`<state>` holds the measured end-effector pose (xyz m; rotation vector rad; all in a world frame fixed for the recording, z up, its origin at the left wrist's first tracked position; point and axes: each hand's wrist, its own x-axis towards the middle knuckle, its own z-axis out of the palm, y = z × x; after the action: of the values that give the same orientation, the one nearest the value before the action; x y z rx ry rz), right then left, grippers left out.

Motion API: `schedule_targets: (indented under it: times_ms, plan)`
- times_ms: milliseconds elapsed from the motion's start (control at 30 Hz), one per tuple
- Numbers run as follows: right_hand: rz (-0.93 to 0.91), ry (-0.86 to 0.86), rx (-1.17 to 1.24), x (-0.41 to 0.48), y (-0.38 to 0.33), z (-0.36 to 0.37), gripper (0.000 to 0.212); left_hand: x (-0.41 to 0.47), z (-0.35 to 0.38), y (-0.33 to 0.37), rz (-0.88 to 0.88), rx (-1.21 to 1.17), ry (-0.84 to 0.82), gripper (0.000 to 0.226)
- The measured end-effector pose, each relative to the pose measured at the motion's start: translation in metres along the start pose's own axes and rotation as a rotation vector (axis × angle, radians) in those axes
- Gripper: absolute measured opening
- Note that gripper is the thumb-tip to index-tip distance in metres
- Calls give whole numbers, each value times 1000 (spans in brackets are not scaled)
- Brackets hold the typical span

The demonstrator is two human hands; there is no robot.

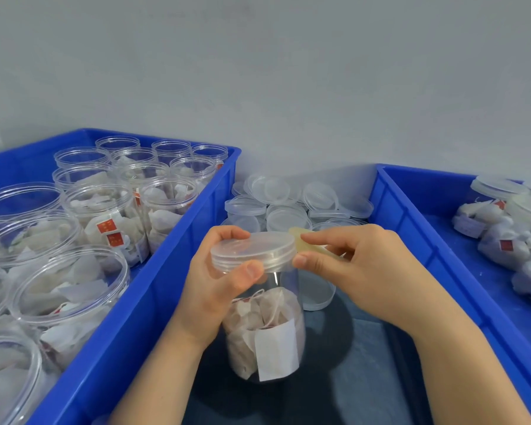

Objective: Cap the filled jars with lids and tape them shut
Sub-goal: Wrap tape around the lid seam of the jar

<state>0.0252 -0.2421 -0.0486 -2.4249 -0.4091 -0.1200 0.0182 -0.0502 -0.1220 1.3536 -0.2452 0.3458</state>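
Centrally, just below the middle of the frame, the filled jar [264, 329] stood upright on a dark surface [365, 363], paper sachets [258, 314] showing through its clear wall. Its lid [255, 250] sat on the mouth, seemingly seated, so capping looked done and the taping was the step in hand.

The left hand [215, 286] wrapped the lid from the frame's left, fingers curled over the far rim and the thumb [253, 271] pressed to the near side. That grip probably kept lid and jar from turning while the seal went on. The right hand [359, 265], at the lid's right edge, pinched a short yellowish strip of tape [304, 242] between thumb and forefinger. One end of the strip lay against the lid's side, or very near it; whether it had stuck could not be told.

Behind the jar, at upper centre, loose lids [288, 204] lay heaped within easy reach of either hand. A blue crate [166, 262] filled the left of the frame with open filled jars [101, 210], evidently the waiting stock. A second blue crate [411, 228] at the right held capped jars [503, 216], likely the finished ones. The layout suggested work passing from left to right across the person.
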Motion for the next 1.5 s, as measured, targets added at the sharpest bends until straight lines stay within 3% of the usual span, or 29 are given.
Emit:
schedule_targets:
  times_ms: [167, 333, 400, 567, 667, 767, 867, 1033, 1100, 1200, 1267, 1400, 1500]
  plan:
    - [-5, -85, 23, 2, 5, -1, 85, -2, -3, 1, -16, 56, -71, 58]
    - [-35, -169, 121, 6, 7, 6, 78, -3, -1, 0, -65, -50, -29, 80]
    - [-36, -170, 178, 8, 7, 9, 70, -3, 0, 0, -66, -91, -6, 79]
    - [-10, -125, 200, 7, 8, 7, 95, -4, 4, 4, -16, -12, 43, 75]
    - [-42, -79, 130, 4, 2, 10, 85, -5, 9, 6, -2, 124, 62, 87]
    - [-109, -96, 82, 3, -2, 13, 81, -6, 12, 6, -2, 196, 132, 75]
    - [-140, -164, 182, 1, -3, 12, 80, -6, 11, 3, -11, 110, 134, 63]
    - [-160, -109, 162, -2, 6, -7, 83, -3, 5, 0, -92, 17, 121, 64]
    - [-164, -91, 138, -5, 8, -15, 78, -1, 5, 1, -101, 9, 153, 63]
    - [-244, -11, 121, -10, 14, -24, 49, 3, -1, 2, -125, -72, 249, 62]
    - [-240, -20, 109, -9, 14, -23, 41, 3, -3, 4, -103, -9, 250, 64]
    - [-21, -232, 155, -1, 8, -5, 77, -1, 6, 2, -77, 136, 196, 67]
    - [27, -293, 102, 2, 4, 3, 87, -1, 7, -1, -72, 209, 201, 70]
